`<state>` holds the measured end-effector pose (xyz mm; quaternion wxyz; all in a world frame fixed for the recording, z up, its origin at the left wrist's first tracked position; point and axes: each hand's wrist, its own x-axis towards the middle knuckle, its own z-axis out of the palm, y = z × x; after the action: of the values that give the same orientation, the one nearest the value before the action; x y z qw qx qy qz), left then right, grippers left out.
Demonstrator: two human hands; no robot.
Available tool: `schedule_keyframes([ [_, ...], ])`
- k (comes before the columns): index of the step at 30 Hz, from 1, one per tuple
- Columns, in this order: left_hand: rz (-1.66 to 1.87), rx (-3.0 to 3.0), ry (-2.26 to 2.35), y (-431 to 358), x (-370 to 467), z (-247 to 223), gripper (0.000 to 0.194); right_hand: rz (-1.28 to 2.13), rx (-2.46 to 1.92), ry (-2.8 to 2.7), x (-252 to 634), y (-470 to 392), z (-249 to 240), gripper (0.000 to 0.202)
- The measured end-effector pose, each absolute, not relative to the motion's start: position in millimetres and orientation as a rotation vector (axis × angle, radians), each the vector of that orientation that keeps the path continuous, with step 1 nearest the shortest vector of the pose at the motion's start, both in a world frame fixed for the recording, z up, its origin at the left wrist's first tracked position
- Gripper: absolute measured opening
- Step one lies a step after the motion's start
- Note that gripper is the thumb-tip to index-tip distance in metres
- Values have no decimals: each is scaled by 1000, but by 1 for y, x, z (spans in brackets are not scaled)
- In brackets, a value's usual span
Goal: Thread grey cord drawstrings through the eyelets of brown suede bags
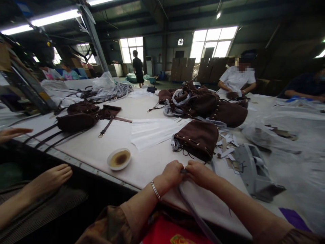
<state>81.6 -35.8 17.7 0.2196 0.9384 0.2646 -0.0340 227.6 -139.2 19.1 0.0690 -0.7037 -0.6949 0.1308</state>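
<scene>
Hands meet above the near edge of the table [95, 147]: left hand [173, 173] and right hand [199, 172], fingers curled closed. Both grip a grey strip [195, 213]; a short dark bit shows between the fingertips. Below the grip, the strip slants down past the table edge, in front of red cloth [165, 232]. Bracelet [155, 190] on left wrist.

Brown bag [200, 135] lies just beyond the hands. Card scraps [228, 149] beside its right end; grey dispenser [245, 171] stands near the right forearm. Bowl [118, 168] of brownish liquid, darker at centre, sits left of the hands. Paper [152, 132] lies between bowl and bag.

Farther back: large bag pile [203, 105]. At left, smaller pile [77, 118], straps trailing toward the edge. Co-worker's hand [54, 174], far left, fingers extended. Across the table, person in white [237, 79] handles a brown item.
</scene>
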Motion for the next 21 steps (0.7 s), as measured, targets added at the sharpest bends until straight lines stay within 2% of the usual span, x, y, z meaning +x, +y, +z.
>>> schedule_keyframes([
  [4,-96,2579,854,-38,69,12,27,296,-2245,-2029,221,-138,12,14],
  [8,-86,2544,942,-49,59,8,32,254,-2365,-1810,208,-136,6,14],
  [12,-9,2476,921,-61,61,8,32,333,-2424,-1649,202,-130,4,20],
  [18,-62,2510,900,-57,67,11,39,599,-2251,-1766,207,-132,12,37],
  [21,-83,2600,857,-49,70,13,37,626,-2167,-1806,210,-140,16,36],
])
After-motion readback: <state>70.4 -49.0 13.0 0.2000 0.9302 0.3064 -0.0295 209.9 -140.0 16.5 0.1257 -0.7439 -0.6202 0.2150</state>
